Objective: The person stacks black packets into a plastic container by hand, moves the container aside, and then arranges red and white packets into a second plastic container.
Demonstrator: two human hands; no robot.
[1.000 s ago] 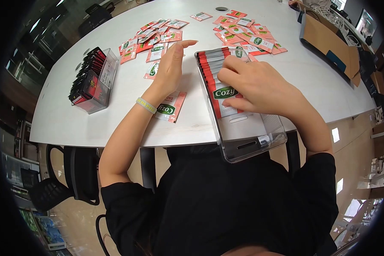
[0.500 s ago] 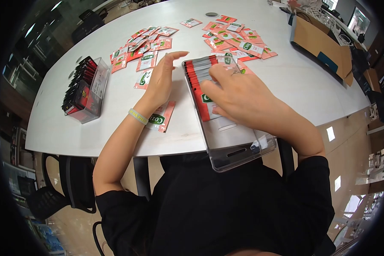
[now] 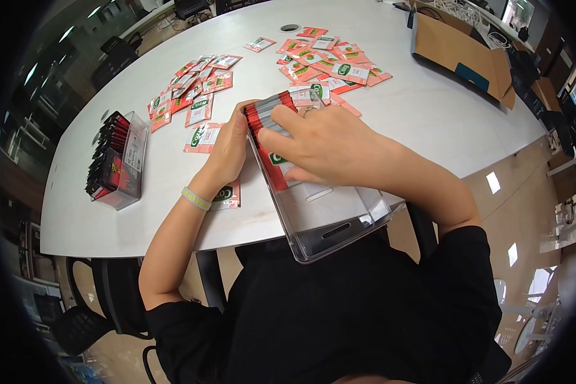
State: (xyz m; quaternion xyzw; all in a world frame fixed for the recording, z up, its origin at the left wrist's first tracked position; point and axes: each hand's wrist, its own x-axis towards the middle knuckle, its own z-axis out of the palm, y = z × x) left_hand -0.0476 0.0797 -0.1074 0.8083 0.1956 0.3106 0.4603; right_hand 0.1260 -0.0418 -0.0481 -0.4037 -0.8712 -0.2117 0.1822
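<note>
A clear plastic box [image 3: 288, 221] lies tilted over the table's front edge, with a row of red and grey sachets [image 3: 269, 109] standing in its far part. My left hand [image 3: 229, 144] is against the box's left side near the far corner, its thumb up along the wall and its other fingers mostly hidden. My right hand [image 3: 320, 144] reaches into the box, bent fingers on the row and thumb at the front sachet. Under my left wrist lies a loose sachet [image 3: 227, 196].
Two piles of pink and white sachets, a left pile [image 3: 189, 83] and a right pile [image 3: 329, 57], lie on the white table [image 3: 121, 230]. A clear box of dark sachets [image 3: 131, 160] stands at left. An open cardboard box [image 3: 451, 51] is at back right.
My left hand has come up against the box's far left side; before, it was raised apart from it. My right hand stays at the sachet row. The whole view has shifted a little.
</note>
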